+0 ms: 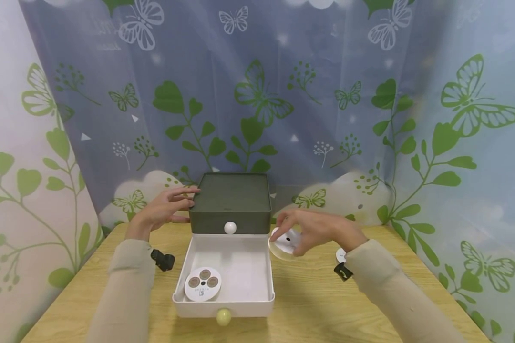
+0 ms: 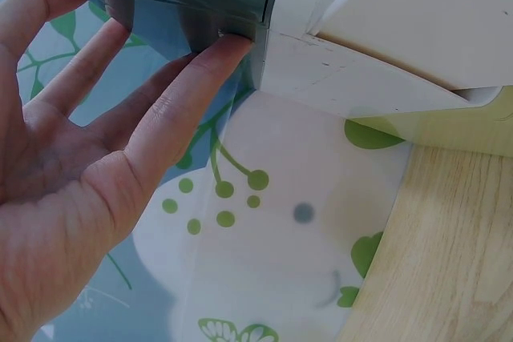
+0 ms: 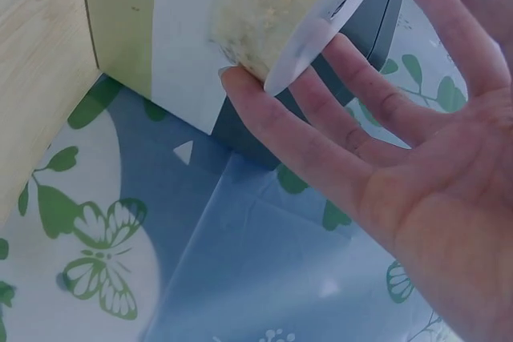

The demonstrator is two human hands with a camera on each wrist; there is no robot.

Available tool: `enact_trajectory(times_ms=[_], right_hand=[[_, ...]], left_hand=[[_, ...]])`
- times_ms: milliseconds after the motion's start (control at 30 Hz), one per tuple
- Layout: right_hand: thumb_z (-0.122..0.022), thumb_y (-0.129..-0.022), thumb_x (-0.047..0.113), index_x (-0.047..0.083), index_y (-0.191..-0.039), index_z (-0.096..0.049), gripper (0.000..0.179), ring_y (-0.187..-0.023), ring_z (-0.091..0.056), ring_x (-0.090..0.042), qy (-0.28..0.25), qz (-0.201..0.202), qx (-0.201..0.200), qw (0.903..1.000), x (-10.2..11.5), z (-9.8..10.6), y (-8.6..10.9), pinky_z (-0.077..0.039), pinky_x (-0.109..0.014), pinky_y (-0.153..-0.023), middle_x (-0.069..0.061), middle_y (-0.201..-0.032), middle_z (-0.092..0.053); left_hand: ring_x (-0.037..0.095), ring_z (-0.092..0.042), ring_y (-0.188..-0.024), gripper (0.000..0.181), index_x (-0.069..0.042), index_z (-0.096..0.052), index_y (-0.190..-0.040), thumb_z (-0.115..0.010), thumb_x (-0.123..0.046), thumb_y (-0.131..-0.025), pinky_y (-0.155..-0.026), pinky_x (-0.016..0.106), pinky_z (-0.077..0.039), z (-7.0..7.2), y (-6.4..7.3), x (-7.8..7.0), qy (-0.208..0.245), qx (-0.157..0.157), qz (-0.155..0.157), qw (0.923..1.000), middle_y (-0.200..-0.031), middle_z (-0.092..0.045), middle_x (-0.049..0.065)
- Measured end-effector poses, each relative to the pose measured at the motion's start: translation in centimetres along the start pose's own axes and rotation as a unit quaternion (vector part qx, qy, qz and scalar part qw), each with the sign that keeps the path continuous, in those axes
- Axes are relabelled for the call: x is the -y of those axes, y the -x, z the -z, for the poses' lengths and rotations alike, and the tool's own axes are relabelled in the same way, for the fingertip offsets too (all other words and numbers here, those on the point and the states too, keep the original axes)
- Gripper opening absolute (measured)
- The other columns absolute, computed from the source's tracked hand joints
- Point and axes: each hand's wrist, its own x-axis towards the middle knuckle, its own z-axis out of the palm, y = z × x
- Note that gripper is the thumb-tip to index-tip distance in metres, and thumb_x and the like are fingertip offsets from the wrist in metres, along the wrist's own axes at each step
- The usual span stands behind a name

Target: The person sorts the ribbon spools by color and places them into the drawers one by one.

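Note:
My right hand [image 1: 315,229] pinches a round, roll-like piece [image 1: 282,244] between thumb and fingers, just right of the open white drawer [image 1: 244,259]. It has a white face with a dark centre spot; in the right wrist view its pale, see-through side [image 3: 264,18] shows. My left hand [image 1: 163,209] rests its fingertips against the left side of a dark green drawer box [image 1: 236,193], fingers mostly straight. Inside the drawer's front left corner lies a white disc [image 1: 203,292] with three brown circles.
The box's upper drawer is closed, with a white knob [image 1: 230,228]. A yellow-green knob [image 1: 223,317] sticks out from the pulled-out drawer. Another small white round thing [image 1: 340,255] is partly hidden by my right wrist camera. Patterned curtains [image 1: 309,119] stand behind the wooden table [image 1: 317,305].

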Motion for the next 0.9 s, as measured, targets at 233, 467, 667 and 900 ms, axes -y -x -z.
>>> enact_trajectory(times_ms=[233, 467, 667, 900], right_hand=[[-0.083, -0.072, 0.007, 0.031, -0.120, -0.079, 0.054, -0.120, -0.053, -0.024, 0.021, 0.017, 0.003, 0.9996, 0.8, -0.1, -0.6, -0.052, -0.045, -0.098, -0.007, -0.131, -0.062], [-0.084, -0.072, 0.009, 0.032, -0.120, -0.079, 0.054, -0.115, -0.054, -0.023, 0.038, 0.029, 0.007, 0.9989, 1.9, 0.1, -1.1, -0.049, -0.035, -0.093, -0.004, -0.129, -0.062], [-0.085, -0.074, 0.011, 0.034, -0.123, -0.077, 0.054, -0.114, -0.056, -0.021, 0.046, 0.025, 0.019, 0.9984, 2.8, 0.1, -1.9, -0.049, -0.031, -0.093, -0.004, -0.133, -0.060], [-0.085, -0.077, 0.009, 0.033, -0.124, -0.077, 0.054, -0.113, -0.056, -0.018, 0.049, 0.020, 0.033, 0.9981, 4.0, -0.1, -3.0, -0.051, -0.029, -0.093, -0.002, -0.131, -0.060]], left_hand=[[0.047, -0.035, -0.147, 0.057, -0.008, -0.035, -0.161, -0.054, -0.019, -0.109, -0.102, 0.052, -0.059, -0.1, 0.0, -0.1, -0.003, -0.001, 0.004, 1.0000, -0.169, -0.022, 0.023], [0.047, -0.034, -0.148, 0.057, -0.008, -0.035, -0.161, -0.054, -0.019, -0.109, -0.103, 0.054, -0.058, -0.1, 0.1, -0.2, -0.005, -0.001, 0.004, 1.0000, -0.169, -0.021, 0.024], [0.048, -0.033, -0.148, 0.057, -0.008, -0.035, -0.161, -0.054, -0.018, -0.109, -0.103, 0.053, -0.058, -0.1, 0.2, -0.3, -0.003, -0.001, 0.004, 1.0000, -0.170, -0.019, 0.024], [0.048, -0.033, -0.148, 0.057, -0.007, -0.034, -0.161, -0.054, -0.018, -0.109, -0.102, 0.053, -0.058, -0.1, 0.2, -0.3, 0.000, 0.001, 0.003, 1.0000, -0.170, -0.019, 0.024]])
